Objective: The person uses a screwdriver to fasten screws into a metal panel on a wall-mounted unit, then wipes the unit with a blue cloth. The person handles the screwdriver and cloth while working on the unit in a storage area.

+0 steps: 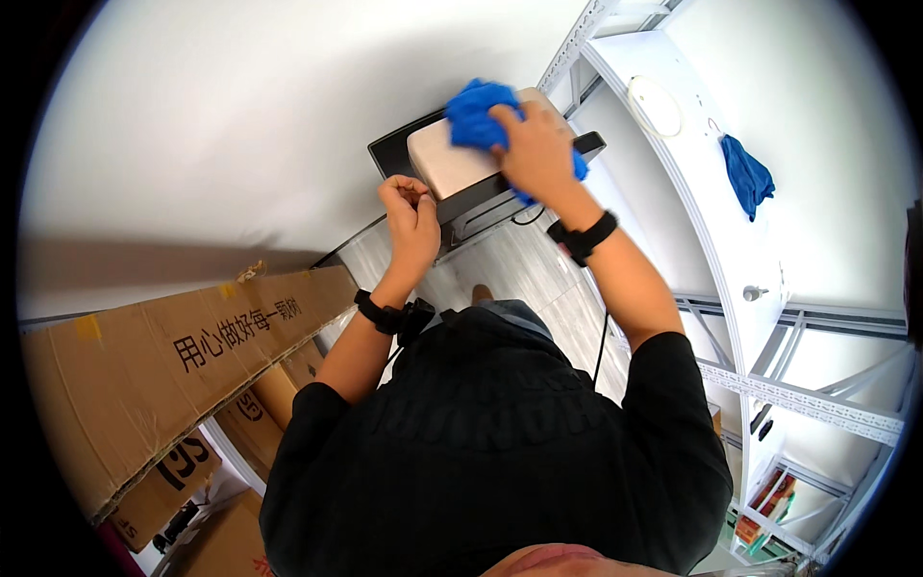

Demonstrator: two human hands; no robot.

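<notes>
A beige block with rounded corners, perhaps a cushion, lies on a black stand against the white wall. My right hand, slightly smeared by motion, presses a crumpled blue cloth onto the block's top, its fingers closed on the fabric. Part of the cloth hangs out below the hand at the stand's near edge. By the block's near left corner is my left hand, fingers curled in and thumb close to them. Whether anything is between those fingertips is hidden.
Large brown cardboard boxes stand along the left. To the right rises a white metal rack; another blue cloth hangs from a hook near it. Under the stand is grey wood-look floor, with a dark cable over it.
</notes>
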